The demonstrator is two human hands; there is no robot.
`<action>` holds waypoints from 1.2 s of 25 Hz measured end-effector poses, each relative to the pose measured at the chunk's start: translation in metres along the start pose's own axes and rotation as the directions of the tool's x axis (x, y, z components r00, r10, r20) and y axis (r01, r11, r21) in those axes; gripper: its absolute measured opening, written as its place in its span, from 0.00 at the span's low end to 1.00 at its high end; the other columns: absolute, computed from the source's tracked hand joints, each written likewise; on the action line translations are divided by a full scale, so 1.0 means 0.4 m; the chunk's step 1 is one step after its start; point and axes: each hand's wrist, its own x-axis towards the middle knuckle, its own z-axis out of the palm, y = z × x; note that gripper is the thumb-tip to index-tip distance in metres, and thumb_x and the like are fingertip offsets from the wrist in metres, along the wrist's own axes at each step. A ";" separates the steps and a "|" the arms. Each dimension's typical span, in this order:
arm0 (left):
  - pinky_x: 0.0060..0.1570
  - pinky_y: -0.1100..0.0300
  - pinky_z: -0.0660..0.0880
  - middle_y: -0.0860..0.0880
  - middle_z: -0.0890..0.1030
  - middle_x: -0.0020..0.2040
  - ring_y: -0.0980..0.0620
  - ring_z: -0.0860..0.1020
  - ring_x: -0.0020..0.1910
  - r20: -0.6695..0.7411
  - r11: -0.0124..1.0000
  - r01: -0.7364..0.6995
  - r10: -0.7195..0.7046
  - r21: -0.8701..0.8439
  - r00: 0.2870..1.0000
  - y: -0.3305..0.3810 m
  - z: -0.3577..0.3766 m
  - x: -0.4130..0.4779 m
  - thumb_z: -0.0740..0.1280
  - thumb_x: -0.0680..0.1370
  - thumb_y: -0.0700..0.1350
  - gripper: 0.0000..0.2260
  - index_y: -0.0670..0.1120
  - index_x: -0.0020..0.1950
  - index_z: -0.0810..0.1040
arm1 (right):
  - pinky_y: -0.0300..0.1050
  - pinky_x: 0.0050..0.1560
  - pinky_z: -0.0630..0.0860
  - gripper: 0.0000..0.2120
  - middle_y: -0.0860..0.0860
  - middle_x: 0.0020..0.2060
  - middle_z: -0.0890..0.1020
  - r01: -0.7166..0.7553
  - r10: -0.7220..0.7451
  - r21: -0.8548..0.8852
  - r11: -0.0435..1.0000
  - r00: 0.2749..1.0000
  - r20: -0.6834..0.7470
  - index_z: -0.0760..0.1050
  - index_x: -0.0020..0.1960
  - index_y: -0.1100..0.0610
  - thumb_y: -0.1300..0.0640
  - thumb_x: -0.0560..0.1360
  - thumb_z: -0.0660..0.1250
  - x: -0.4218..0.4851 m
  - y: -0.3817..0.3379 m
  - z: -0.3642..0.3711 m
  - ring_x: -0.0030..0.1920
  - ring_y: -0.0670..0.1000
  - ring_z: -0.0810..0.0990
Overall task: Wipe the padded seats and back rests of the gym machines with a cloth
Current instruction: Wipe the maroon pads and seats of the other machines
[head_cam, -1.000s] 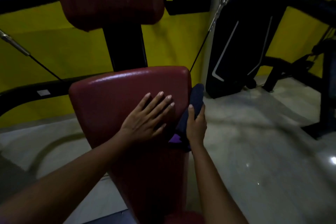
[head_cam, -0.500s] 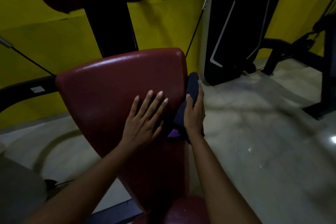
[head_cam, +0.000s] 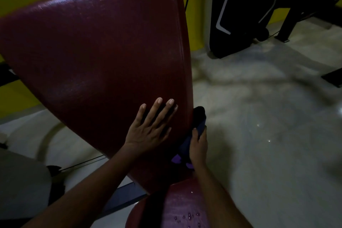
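Left hand (head_cam: 148, 133) flat with fingers (head_cam: 156, 109) spread on the dark red padded vinyl back rest (head_cam: 103, 57), right hand (head_cam: 199, 146) closed on the dark blue cloth (head_cam: 199, 122) at its right edge: risks slipping off, missing the droplets on the seat (head_cam: 185, 207) below.

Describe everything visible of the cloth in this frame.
The cloth is dark navy, soft and bunched, with purple patches showing at its lower end. It is pressed against the right side edge of the maroon back rest, held in the grip of the right hand. Its top pokes above the fingers; the rest is hidden.
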 end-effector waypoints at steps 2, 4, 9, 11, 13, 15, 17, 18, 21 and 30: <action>0.74 0.46 0.40 0.46 0.43 0.79 0.46 0.44 0.77 0.000 1.000 0.011 -0.011 -0.005 1.000 0.002 -0.004 0.002 0.57 0.78 0.57 0.29 0.49 0.77 0.55 | 0.47 0.66 0.65 0.22 0.56 0.70 0.68 0.025 -0.025 0.002 1.000 0.996 0.082 0.59 0.73 0.57 0.56 0.81 0.55 0.017 -0.038 -0.016 0.68 0.56 0.68; 0.74 0.46 0.40 0.47 0.43 0.78 0.46 0.43 0.77 0.015 0.999 0.030 -0.029 -0.032 0.999 0.013 -0.005 -0.005 0.57 0.78 0.56 0.29 0.48 0.77 0.54 | 0.52 0.69 0.64 0.23 0.54 0.71 0.67 0.126 -0.132 0.063 0.990 0.987 0.095 0.58 0.74 0.55 0.53 0.80 0.55 0.035 -0.104 -0.018 0.69 0.54 0.67; 0.74 0.47 0.39 0.47 0.42 0.78 0.47 0.42 0.77 0.054 0.997 0.042 -0.039 -0.071 0.998 0.096 0.025 -0.089 0.56 0.78 0.54 0.29 0.48 0.77 0.52 | 0.39 0.67 0.61 0.25 0.56 0.71 0.66 0.146 -0.149 0.071 0.987 0.988 0.039 0.57 0.74 0.59 0.50 0.80 0.56 0.009 -0.025 0.010 0.70 0.54 0.65; 0.74 0.47 0.38 0.48 0.42 0.78 0.47 0.42 0.77 0.076 0.994 0.071 -0.064 -0.081 0.995 0.124 0.034 -0.108 0.55 0.79 0.54 0.29 0.49 0.77 0.52 | 0.31 0.64 0.57 0.25 0.57 0.71 0.64 0.062 -0.063 0.057 0.996 0.998 0.021 0.55 0.74 0.62 0.54 0.81 0.56 -0.015 0.075 0.011 0.72 0.54 0.63; 0.74 0.47 0.38 0.48 0.42 0.78 0.47 0.42 0.77 0.105 0.991 0.083 -0.072 -0.101 0.992 0.144 0.039 -0.121 0.54 0.79 0.53 0.28 0.49 0.77 0.52 | 0.32 0.62 0.58 0.23 0.59 0.69 0.67 -0.016 0.015 0.033 0.999 1.000 0.023 0.57 0.73 0.63 0.56 0.81 0.55 -0.015 0.154 0.014 0.70 0.55 0.65; 0.74 0.47 0.38 0.48 0.43 0.79 0.48 0.43 0.77 0.159 0.988 0.077 -0.056 -0.135 0.986 0.156 0.033 -0.143 0.55 0.79 0.52 0.28 0.48 0.77 0.54 | 0.36 0.60 0.62 0.22 0.61 0.66 0.69 -0.084 0.085 -0.021 0.996 0.995 0.051 0.59 0.72 0.65 0.56 0.81 0.54 -0.009 0.195 0.012 0.67 0.58 0.69; 0.74 0.47 0.40 0.49 0.45 0.79 0.49 0.45 0.78 0.209 0.976 0.076 -0.033 -0.203 0.977 0.159 0.013 -0.162 0.57 0.78 0.51 0.28 0.47 0.77 0.55 | 0.42 0.60 0.66 0.22 0.63 0.66 0.70 -0.074 0.084 -0.125 0.989 0.994 0.073 0.58 0.72 0.66 0.58 0.81 0.54 -0.012 0.202 -0.002 0.65 0.60 0.70; 0.74 0.48 0.41 0.48 0.47 0.79 0.49 0.46 0.78 0.242 0.963 0.092 -0.030 -0.252 0.970 0.157 -0.003 -0.165 0.57 0.78 0.51 0.28 0.47 0.77 0.55 | 0.44 0.60 0.67 0.22 0.63 0.66 0.71 -0.040 0.055 -0.178 0.983 0.995 0.080 0.58 0.72 0.66 0.58 0.81 0.55 -0.017 0.192 -0.014 0.65 0.60 0.71; 0.75 0.50 0.45 0.48 0.54 0.77 0.50 0.48 0.77 0.355 0.862 0.222 -0.053 -0.456 0.933 0.142 -0.068 -0.148 0.56 0.78 0.51 0.27 0.46 0.76 0.54 | 0.47 0.61 0.68 0.22 0.62 0.66 0.72 0.037 -0.019 -0.247 0.968 0.997 0.075 0.60 0.72 0.64 0.57 0.80 0.57 -0.044 0.110 -0.047 0.65 0.60 0.72; 0.68 0.63 0.59 0.55 0.67 0.71 0.61 0.64 0.69 0.902 -0.536 0.730 -0.324 -0.425 0.287 -0.006 -0.424 -0.061 0.54 0.82 0.48 0.18 0.52 0.73 0.64 | 0.47 0.52 0.73 0.15 0.55 0.57 0.77 0.123 -0.095 -0.124 0.985 0.973 0.211 0.63 0.61 0.54 0.52 0.78 0.62 -0.370 -0.253 -0.097 0.55 0.56 0.77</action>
